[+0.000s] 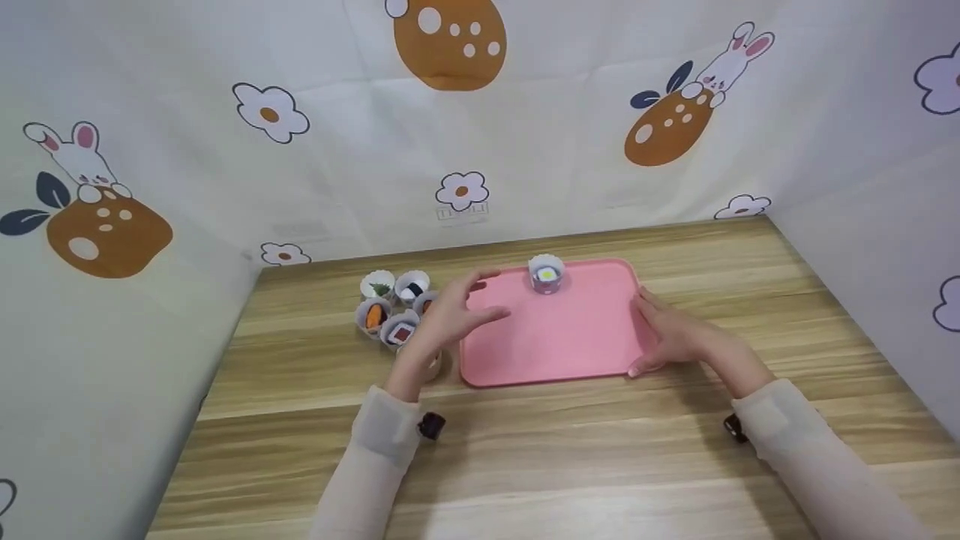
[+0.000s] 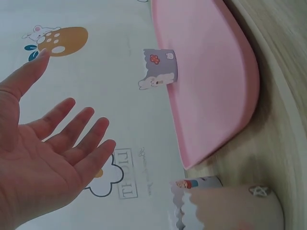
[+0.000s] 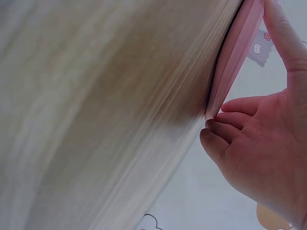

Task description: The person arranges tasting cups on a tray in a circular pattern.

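Wood-grain tabletop (image 1: 562, 457) — pink tray (image 1: 555, 337) on it, scalloped cup (image 1: 546, 286) at the far rim. My left hand (image 1: 452, 311) spreads wide near the tray's left end; my right hand (image 1: 673, 336), fingers spread, touches its right edge.

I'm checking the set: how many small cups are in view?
7. One cup sits on the pink tray; six cluster left of it: two at the back, two before those, two partly covered by the left hand and forearm. More may be hidden there.
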The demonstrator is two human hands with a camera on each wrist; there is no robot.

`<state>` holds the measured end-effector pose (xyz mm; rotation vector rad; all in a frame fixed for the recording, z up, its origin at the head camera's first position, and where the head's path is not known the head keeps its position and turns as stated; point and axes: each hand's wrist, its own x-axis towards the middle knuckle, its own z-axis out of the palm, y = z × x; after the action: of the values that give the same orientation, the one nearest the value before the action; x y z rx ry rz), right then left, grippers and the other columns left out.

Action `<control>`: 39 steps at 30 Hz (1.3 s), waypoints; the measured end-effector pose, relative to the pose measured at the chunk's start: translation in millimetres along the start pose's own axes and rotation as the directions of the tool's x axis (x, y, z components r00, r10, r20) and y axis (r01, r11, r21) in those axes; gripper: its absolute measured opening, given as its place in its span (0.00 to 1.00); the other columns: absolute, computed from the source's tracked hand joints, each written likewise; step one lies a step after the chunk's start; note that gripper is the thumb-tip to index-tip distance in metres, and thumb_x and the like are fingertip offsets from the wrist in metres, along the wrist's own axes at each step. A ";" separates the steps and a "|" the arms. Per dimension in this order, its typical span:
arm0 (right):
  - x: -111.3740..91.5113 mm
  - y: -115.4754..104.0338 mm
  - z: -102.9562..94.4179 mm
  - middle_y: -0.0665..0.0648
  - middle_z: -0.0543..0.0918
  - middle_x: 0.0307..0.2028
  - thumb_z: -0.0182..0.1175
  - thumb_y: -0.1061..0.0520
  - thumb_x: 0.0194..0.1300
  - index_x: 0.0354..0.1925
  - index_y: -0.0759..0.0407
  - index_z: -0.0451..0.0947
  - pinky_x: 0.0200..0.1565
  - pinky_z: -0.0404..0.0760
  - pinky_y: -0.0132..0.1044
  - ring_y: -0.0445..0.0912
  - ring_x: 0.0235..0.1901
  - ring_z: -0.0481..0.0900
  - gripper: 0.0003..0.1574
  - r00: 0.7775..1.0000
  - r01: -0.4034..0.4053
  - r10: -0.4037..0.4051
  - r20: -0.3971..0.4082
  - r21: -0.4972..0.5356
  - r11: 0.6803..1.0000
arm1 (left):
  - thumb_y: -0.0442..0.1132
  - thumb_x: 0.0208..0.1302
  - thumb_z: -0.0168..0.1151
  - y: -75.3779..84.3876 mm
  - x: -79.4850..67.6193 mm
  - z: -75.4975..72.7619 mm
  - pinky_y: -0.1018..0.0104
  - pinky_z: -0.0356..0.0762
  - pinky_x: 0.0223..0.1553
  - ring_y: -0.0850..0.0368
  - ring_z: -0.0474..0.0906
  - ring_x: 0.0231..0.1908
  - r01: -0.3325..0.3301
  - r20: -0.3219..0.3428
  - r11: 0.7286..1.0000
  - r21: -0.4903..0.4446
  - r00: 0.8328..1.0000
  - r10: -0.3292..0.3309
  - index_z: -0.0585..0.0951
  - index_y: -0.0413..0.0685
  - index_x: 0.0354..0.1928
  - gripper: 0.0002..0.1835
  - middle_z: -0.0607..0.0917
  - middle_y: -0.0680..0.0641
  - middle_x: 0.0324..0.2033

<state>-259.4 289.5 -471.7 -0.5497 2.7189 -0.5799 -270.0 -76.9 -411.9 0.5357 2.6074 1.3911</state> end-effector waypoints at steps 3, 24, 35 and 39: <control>0.4 0.2 0.0 0.77 0.38 0.76 0.76 0.30 0.44 0.75 0.77 0.40 0.74 0.50 0.62 0.72 0.75 0.44 0.85 1.000 -0.004 0.004 0.004 0.009 1.000 | 0.48 0.59 0.72 -2.3 -4.8 -5.0 0.43 0.67 0.70 0.43 0.70 0.69 -0.009 -0.009 1.000 0.018 1.000 0.009 0.72 0.52 0.68 0.35 0.74 0.45 0.69; -1.5 -1.0 -1.4 0.75 0.38 0.77 0.76 0.30 0.44 0.75 0.76 0.40 0.74 0.51 0.63 0.71 0.76 0.43 0.85 0.999 -0.034 0.034 0.009 0.028 0.999 | 0.48 0.62 0.70 -22.6 -44.9 -45.8 0.44 0.71 0.66 0.42 0.74 0.65 0.009 -0.043 1.000 0.014 0.999 -0.008 0.72 0.47 0.68 0.34 0.80 0.42 0.61; -1.4 0.1 0.1 0.76 0.38 0.77 0.76 0.30 0.44 0.75 0.76 0.39 0.74 0.52 0.63 0.71 0.75 0.45 0.85 0.999 -0.033 0.033 0.010 0.021 0.999 | 0.40 0.63 0.69 -41.6 -66.9 -57.9 0.41 0.68 0.68 0.38 0.69 0.68 0.012 -0.069 0.998 -0.057 0.998 -0.016 0.72 0.40 0.67 0.32 0.75 0.38 0.65; -1.8 -0.1 -0.5 0.76 0.37 0.77 0.76 0.31 0.44 0.75 0.77 0.39 0.74 0.51 0.63 0.71 0.75 0.43 0.85 1.000 -0.025 0.024 0.010 0.030 0.999 | 0.40 0.63 0.69 -46.4 -74.2 -60.8 0.46 0.71 0.68 0.37 0.68 0.69 0.017 -0.081 0.997 -0.079 0.996 -0.023 0.72 0.40 0.67 0.31 0.73 0.37 0.67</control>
<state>-258.0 290.4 -470.8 -0.5094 2.6992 -0.6095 -229.9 -175.4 -419.2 0.4497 2.5995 1.5333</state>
